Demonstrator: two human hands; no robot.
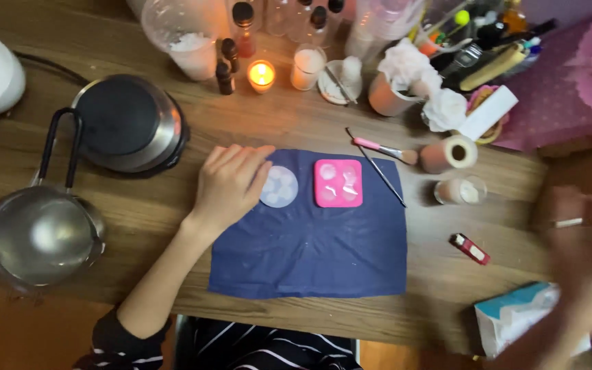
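Left hand (pixel 229 183): lies flat, fingers together and relaxed, fingertips resting on the left edge of the round pale mould (pixel 279 186); it steadies the mould and does not grip it.
Right hand (pixel 584 267): a motion blur at the right edge of the view, well apart from the moulds; whether it is open or closed cannot be told.
Round pale mould: sits on the blue cloth (pixel 310 247), near its top left corner.
Pink mould (pixel 338 183): square, just beside the round one on its right, cavities partly filled with something pale.
Tools: a pink-handled brush (pixel 384 149) and a thin stick (pixel 378 168) lie at the cloth's top right.
Surroundings: a lit candle (pixel 261 75) stands behind; a metal pitcher (pixel 41 233) sits far left.
Handling advice: press lightly and straight down; a soft mould is likely to flex and spill if pushed sideways.
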